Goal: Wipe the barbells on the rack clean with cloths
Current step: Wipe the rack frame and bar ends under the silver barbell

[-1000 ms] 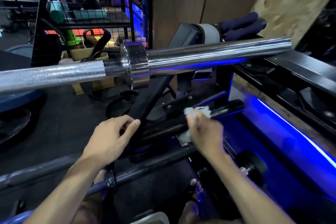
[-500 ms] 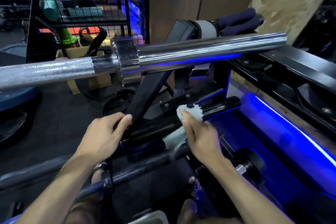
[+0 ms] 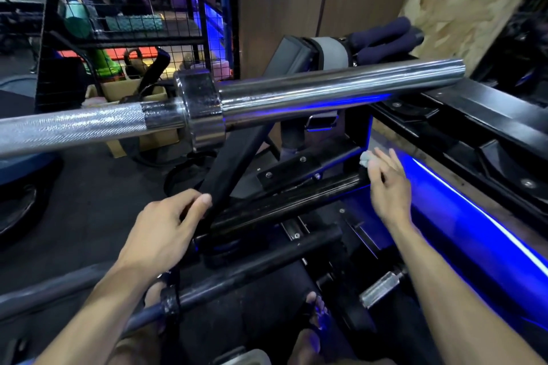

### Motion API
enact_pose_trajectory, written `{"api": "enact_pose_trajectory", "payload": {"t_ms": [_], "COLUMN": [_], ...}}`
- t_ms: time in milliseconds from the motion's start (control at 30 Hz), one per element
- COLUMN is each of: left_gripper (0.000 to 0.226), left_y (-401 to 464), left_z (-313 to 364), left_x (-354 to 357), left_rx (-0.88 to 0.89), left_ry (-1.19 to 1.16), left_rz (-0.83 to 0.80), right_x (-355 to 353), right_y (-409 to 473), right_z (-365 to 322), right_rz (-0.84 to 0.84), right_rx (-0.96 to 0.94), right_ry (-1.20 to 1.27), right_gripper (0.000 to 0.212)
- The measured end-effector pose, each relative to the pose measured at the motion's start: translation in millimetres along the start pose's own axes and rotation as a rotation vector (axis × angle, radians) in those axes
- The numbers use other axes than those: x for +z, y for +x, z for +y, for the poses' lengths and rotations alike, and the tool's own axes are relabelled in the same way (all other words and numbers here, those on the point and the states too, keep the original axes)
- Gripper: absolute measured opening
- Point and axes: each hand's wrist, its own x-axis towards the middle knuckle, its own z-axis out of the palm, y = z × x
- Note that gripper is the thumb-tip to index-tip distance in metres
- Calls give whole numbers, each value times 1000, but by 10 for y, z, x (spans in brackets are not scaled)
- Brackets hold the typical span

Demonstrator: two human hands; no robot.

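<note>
A chrome barbell [image 3: 326, 92] lies across the rack at the top of the head view, its knurled shaft running left. Below it sits a black barbell sleeve [image 3: 284, 201]. A third, dark barbell [image 3: 243, 272] lies lowest and nearest me. My right hand [image 3: 388, 187] is at the far end of the black sleeve, fingers pressing a small pale cloth [image 3: 365, 159] against it; most of the cloth is hidden under the fingers. My left hand [image 3: 166, 225] grips the black slanted rack strut [image 3: 234, 166] beside the sleeve's near end.
A black frame with a blue light strip [image 3: 474, 207] runs along the right. A wire-mesh shelf [image 3: 130, 24] with gym gear stands at the back left. A short knurled handle [image 3: 382, 290] lies low right. My feet show at the bottom.
My right hand has slid the cloth along the black sleeve from its middle to its far right end. My left hand has stayed on the strut.
</note>
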Motion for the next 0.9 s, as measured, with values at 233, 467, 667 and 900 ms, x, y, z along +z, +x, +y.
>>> {"api": "enact_pose_trajectory", "payload": {"t_ms": [233, 467, 667, 900], "left_gripper": [40, 43, 18, 22], "left_y": [46, 54, 30, 61], "left_z": [-10, 0, -38, -74], "left_x": [18, -50, -7, -32], "left_rx": [-48, -140, -41, -63], "left_ry": [9, -261, -72, -61], "left_rz": [31, 140, 87, 146], "right_x": [548, 305, 1004, 731], "right_y": [-1003, -323, -1343, -1579], "right_z": [-852, -307, -1202, -1125], "right_rz": [-227, -153, -114, -292], "right_rx": [-648, -372, -528, -878], "right_ry": [-75, -290, -193, -180], "right_gripper": [38, 50, 55, 42]}}
